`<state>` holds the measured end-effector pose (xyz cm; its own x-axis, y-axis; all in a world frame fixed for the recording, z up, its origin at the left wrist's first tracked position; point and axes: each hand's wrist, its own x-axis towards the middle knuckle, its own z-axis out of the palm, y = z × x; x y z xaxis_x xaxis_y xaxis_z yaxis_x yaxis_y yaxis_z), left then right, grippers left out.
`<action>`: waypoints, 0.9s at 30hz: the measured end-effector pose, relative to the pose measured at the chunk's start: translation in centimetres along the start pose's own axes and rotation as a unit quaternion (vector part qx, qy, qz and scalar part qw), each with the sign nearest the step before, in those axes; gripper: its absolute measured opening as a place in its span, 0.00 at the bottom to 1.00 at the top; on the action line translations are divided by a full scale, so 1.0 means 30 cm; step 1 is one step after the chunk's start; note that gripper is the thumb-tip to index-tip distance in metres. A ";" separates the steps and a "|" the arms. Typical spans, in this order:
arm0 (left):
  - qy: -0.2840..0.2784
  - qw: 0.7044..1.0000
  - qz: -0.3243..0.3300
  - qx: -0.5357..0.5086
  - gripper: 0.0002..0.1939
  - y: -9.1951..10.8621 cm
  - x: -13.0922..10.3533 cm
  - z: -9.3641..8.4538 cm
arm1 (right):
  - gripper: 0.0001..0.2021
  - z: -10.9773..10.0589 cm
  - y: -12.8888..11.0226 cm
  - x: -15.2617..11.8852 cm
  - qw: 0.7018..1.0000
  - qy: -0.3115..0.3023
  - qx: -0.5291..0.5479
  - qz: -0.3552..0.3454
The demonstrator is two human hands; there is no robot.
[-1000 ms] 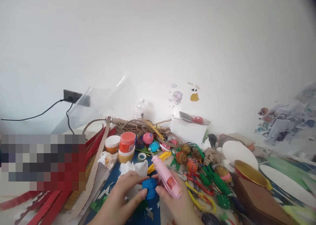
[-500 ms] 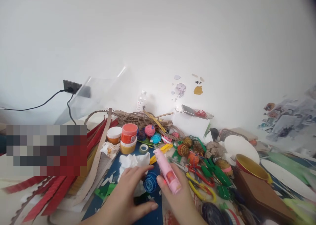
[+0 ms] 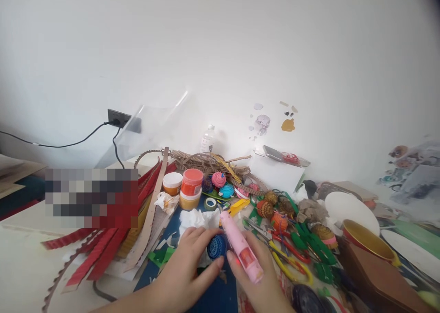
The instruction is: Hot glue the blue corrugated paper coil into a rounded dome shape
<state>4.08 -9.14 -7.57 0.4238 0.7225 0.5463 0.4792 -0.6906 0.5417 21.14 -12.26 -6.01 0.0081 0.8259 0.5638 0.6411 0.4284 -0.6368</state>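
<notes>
A blue ball of coiled corrugated paper (image 3: 216,247) sits between my two hands, above a blue mat (image 3: 209,299). My left hand (image 3: 190,262) curves round its left side, thumb below and fingers above, closed on it. My right hand (image 3: 256,269) is wrapped round a pink pen-shaped tool (image 3: 241,248) with a red window, which slants with its tip up and to the left. The right thumb tip is close by the ball's right side. Behind the ball lies crumpled white tissue (image 3: 197,219).
Paint jars (image 3: 191,183) and a tape roll (image 3: 210,204) stand behind the hands. Red corrugated strips (image 3: 113,239) spread at left. Yellow-handled scissors (image 3: 292,265), small coiled balls (image 3: 265,209), green pieces and a brown box (image 3: 374,276) crowd the right.
The view has turned left, so the scene sits further right. My left thumb has moved up against the blue ball. The pink tool remains in my right hand.
</notes>
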 end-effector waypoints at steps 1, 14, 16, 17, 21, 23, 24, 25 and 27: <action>0.004 1.000 0.002 -0.001 0.20 -0.004 -0.003 0.003 | 0.03 0.000 0.000 -0.002 1.000 0.001 0.007 0.007; 0.017 0.999 0.026 -0.030 0.22 -0.025 0.011 0.002 | 0.06 0.005 0.010 0.000 0.986 0.001 0.135 0.096; 0.005 0.999 0.032 -0.038 0.22 -0.030 0.012 0.003 | 0.05 0.003 0.004 0.002 0.985 0.005 0.143 0.092; -0.003 0.998 0.030 -0.048 0.21 -0.031 0.014 0.003 | 0.05 0.001 0.001 0.001 0.986 0.002 0.145 0.087; -0.023 0.985 -0.023 -0.168 0.17 -0.025 0.027 -0.006 | 0.08 -0.013 -0.002 -0.007 0.982 0.005 0.164 0.090; -0.041 0.959 -0.084 -0.268 0.17 -0.019 0.034 -0.015 | 0.11 -0.022 0.004 -0.012 0.980 0.022 0.170 0.103; -0.049 0.939 -0.117 -0.318 0.17 -0.016 0.038 -0.019 | 0.12 -0.026 0.008 -0.014 0.979 0.027 0.170 0.105; -0.055 0.917 -0.147 -0.367 0.17 -0.012 0.041 -0.023 | 0.11 -0.031 0.013 -0.014 0.980 0.026 0.169 0.102; -0.054 0.869 -0.191 -0.453 0.16 -0.005 0.047 -0.031 | 0.11 -0.040 0.018 -0.011 0.983 0.013 0.165 0.078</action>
<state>3.89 -8.04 -6.30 0.4604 0.8696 0.1784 -0.1807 -0.1049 0.9779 22.40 -12.72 -5.92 0.1084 0.8831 0.4566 0.3473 0.3967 -0.8497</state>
